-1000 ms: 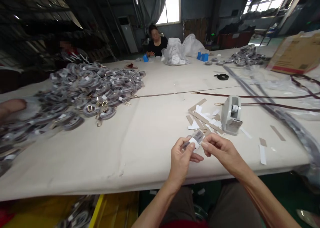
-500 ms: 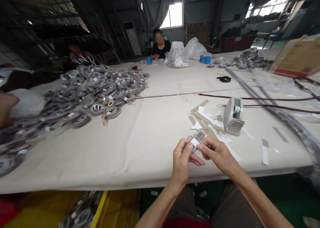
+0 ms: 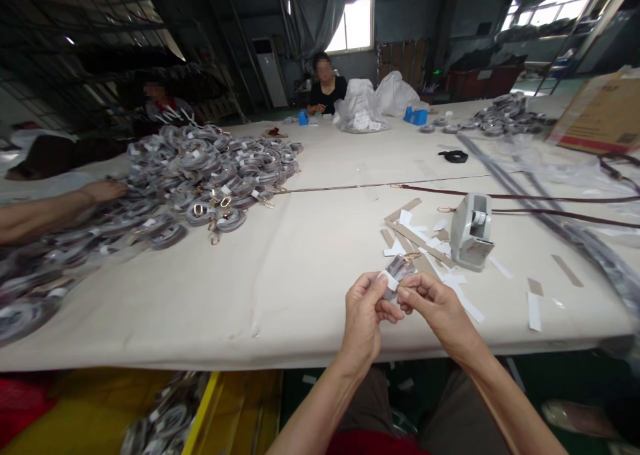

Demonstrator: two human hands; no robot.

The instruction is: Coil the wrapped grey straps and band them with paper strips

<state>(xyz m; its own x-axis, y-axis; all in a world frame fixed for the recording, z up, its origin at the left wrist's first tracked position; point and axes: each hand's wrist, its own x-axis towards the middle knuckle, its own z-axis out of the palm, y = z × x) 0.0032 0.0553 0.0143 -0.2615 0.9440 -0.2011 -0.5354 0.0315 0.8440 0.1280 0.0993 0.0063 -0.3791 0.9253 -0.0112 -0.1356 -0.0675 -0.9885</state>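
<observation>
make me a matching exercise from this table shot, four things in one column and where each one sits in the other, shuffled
Things:
1. tape dispenser
2. pile of wrapped coiled straps
3. small wrapped piece with a white label
4. cardboard box

Places:
A. far right edge of the table
B. pinched between the left hand and the right hand
C. left part of the table, beside another person's arm
D. just beyond the hands, among paper strips

Pairs: 1-D, 2-C, 3-B, 4-A
</observation>
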